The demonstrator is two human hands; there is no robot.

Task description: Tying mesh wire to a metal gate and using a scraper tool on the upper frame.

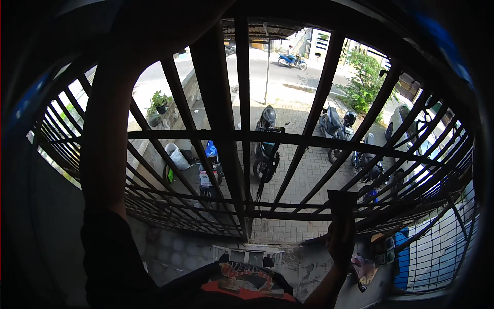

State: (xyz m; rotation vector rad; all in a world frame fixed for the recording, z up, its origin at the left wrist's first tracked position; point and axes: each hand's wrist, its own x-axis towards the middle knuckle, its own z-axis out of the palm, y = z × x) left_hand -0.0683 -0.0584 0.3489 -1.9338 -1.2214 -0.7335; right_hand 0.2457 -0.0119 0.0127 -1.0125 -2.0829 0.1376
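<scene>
In front of me stands a dark barred metal gate (218, 135), seen mostly in silhouette. My left arm rises along the left side. At the top, my left hand (172, 31) is a dark shape against the upper bars; its fingers are lost in shadow, so I cannot tell whether they grip. Lower right, my right hand (340, 239) is closed around a flat, wide-bladed tool that looks like a scraper (342, 200). Its broad end points up, close to the lower bars; whether it touches them is unclear.
Beyond the bars, several motorcycles (266, 149) stand on paving (296, 180). A rider passes on a blue motorcycle (292, 62) along the road. A potted plant (160, 103) sits on a low wall at left. Wire mesh (437, 252) and a crumpled printed bag (364, 270) are at lower right.
</scene>
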